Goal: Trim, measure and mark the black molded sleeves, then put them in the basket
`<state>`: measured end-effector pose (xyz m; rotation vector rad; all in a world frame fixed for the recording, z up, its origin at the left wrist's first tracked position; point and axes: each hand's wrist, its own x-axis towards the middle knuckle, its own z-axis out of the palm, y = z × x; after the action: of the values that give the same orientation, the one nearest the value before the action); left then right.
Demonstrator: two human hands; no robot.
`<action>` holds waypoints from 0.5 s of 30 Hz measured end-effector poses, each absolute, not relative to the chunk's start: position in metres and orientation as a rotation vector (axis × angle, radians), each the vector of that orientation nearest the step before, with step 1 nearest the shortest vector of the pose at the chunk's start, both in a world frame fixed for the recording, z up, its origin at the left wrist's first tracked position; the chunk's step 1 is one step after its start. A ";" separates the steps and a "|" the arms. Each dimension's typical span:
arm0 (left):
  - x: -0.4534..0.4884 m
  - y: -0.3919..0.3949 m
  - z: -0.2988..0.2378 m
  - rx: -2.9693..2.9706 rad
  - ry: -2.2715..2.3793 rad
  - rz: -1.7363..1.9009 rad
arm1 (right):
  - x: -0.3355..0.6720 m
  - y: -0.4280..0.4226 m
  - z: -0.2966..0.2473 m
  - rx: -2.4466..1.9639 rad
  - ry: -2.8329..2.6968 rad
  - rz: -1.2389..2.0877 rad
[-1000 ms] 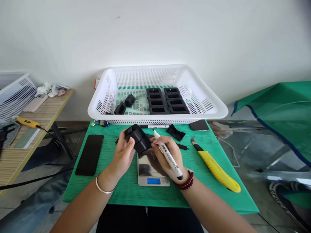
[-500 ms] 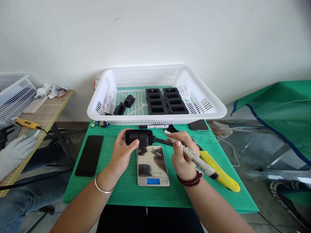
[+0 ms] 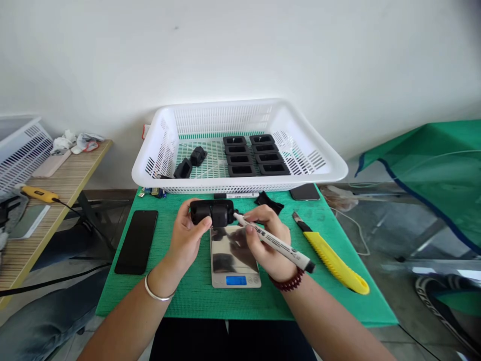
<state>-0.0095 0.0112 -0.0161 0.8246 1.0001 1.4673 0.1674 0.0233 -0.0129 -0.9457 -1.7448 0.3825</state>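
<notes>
My left hand [image 3: 187, 235] grips a black plastic part [image 3: 212, 212], held level above the far end of a small digital scale [image 3: 233, 255]. A white marker pen [image 3: 276, 241] is pinched in my right hand [image 3: 265, 238], its tip touching the part's right end. The scale lies on a green mat [image 3: 180, 296] and its blue display is lit. Behind stands a white plastic basket [image 3: 240, 145] holding several black rectangular parts [image 3: 255, 155] in rows and two loose ones [image 3: 191, 161].
A black phone [image 3: 137, 240] lies at the left of the mat, a yellow utility knife [image 3: 332, 255] at the right. Another marker [image 3: 236, 195], a black scrap [image 3: 268, 203] and a second phone [image 3: 305, 192] lie before the basket. A wooden side table [image 3: 45, 190] stands left.
The part was turned level in my left hand. My right hand drew back to the right with the marker, then returned so the tip meets the part. A gloved hand showed at left and is gone.
</notes>
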 end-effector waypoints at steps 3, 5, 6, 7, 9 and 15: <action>-0.011 0.011 -0.015 0.824 0.945 1.465 | 0.169 0.026 -0.016 -1.063 -1.740 0.269; -0.013 0.011 -0.014 0.808 0.899 1.481 | 0.170 0.029 -0.019 -1.120 -1.691 0.257; -0.013 0.011 -0.014 0.798 0.885 1.495 | 0.170 0.030 -0.020 -1.114 -1.668 0.281; -0.013 0.011 -0.014 0.786 0.877 1.507 | 0.170 0.030 -0.021 -1.087 -1.654 0.321; -0.012 0.011 -0.015 0.767 0.865 1.504 | 0.168 0.030 -0.023 -1.021 -1.673 0.423; -0.004 0.009 -0.021 0.816 0.823 1.413 | 0.162 0.028 -0.027 -0.950 -1.670 0.533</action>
<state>-0.0036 0.0092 -0.0210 0.8161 0.8231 1.4130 0.1619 0.0275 -0.0272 -0.9500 -1.6702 0.5333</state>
